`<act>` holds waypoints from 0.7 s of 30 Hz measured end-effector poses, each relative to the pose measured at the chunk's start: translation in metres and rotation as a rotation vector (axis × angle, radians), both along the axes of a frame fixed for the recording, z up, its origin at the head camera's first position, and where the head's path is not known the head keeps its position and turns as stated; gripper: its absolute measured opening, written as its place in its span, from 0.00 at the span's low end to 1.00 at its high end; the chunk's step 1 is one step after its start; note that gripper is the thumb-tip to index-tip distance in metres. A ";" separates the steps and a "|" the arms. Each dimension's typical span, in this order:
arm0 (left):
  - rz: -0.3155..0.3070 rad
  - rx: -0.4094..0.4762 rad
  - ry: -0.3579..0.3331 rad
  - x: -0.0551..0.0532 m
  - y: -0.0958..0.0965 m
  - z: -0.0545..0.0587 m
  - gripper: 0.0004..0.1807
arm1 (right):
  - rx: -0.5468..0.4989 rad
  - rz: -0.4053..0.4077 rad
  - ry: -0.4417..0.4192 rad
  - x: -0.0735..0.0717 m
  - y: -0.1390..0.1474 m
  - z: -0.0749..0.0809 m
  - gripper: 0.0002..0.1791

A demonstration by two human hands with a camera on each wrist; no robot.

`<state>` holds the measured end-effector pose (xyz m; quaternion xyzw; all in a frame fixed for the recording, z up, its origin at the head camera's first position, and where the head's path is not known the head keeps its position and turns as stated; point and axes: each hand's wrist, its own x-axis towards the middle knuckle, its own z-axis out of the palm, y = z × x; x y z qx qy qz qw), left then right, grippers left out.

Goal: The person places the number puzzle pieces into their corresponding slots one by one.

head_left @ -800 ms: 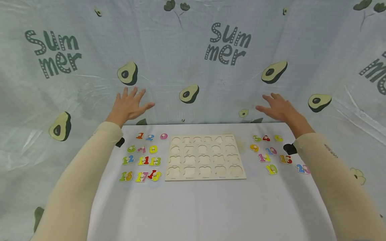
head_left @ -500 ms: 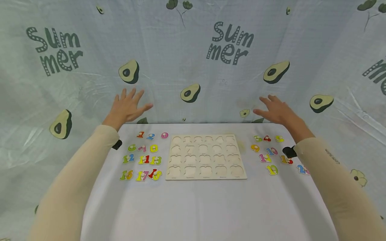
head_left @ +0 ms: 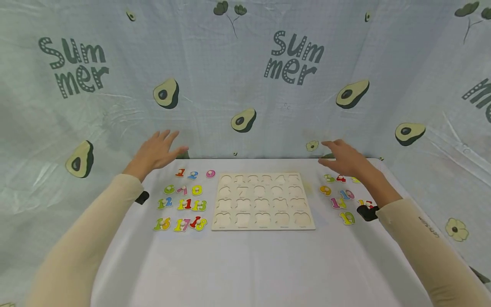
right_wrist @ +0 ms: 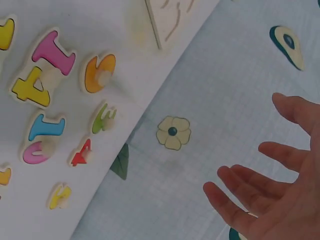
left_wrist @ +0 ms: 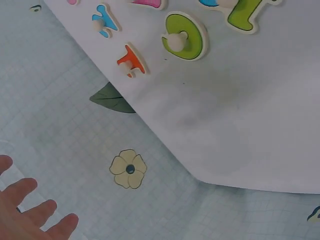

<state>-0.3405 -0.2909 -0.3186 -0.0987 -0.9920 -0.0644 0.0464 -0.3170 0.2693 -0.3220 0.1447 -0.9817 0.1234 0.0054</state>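
Note:
In the head view my left hand (head_left: 155, 151) hovers over the far left edge of the table, fingers extended and holding nothing. My right hand (head_left: 345, 157) is raised over the far right edge, its fingers loosely spread, also with nothing in it. Between and below them lies a wooden number board (head_left: 262, 202) with bare recesses. Nearest the left hand are a red number 1 piece (head_left: 180, 172) and a blue number 2 piece (head_left: 193, 175). By the right hand lie a green 3 piece (head_left: 329, 178) and a red 4 piece (right_wrist: 81, 153); the right forearm hides some pieces.
More knobbed number pieces lie left of the board, among them a green 6 (left_wrist: 185, 37) and a yellow-pink 17 (head_left: 182, 225). To its right are an orange 9 (right_wrist: 99, 73) and a pink-yellow 14 (right_wrist: 44, 70). A patterned cloth (head_left: 207, 85) hangs behind the white table (head_left: 249, 268).
Both hands have come down and slightly nearer in the head view. The right hand and wrist now cover more of the pieces at the right. The board and pieces stay in place.

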 end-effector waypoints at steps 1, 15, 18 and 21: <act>0.002 0.018 -0.011 0.001 -0.002 -0.003 0.49 | -0.003 0.005 -0.003 0.003 -0.001 -0.003 0.40; 0.068 0.296 -0.052 -0.003 -0.011 -0.051 0.42 | -0.234 0.120 -0.205 0.042 -0.011 -0.045 0.35; 0.085 0.311 -0.019 -0.004 -0.009 -0.059 0.36 | -0.310 0.098 -0.298 0.049 -0.014 -0.056 0.36; 0.102 0.321 -0.012 -0.005 -0.006 -0.064 0.31 | -0.370 0.094 -0.351 0.053 -0.017 -0.068 0.37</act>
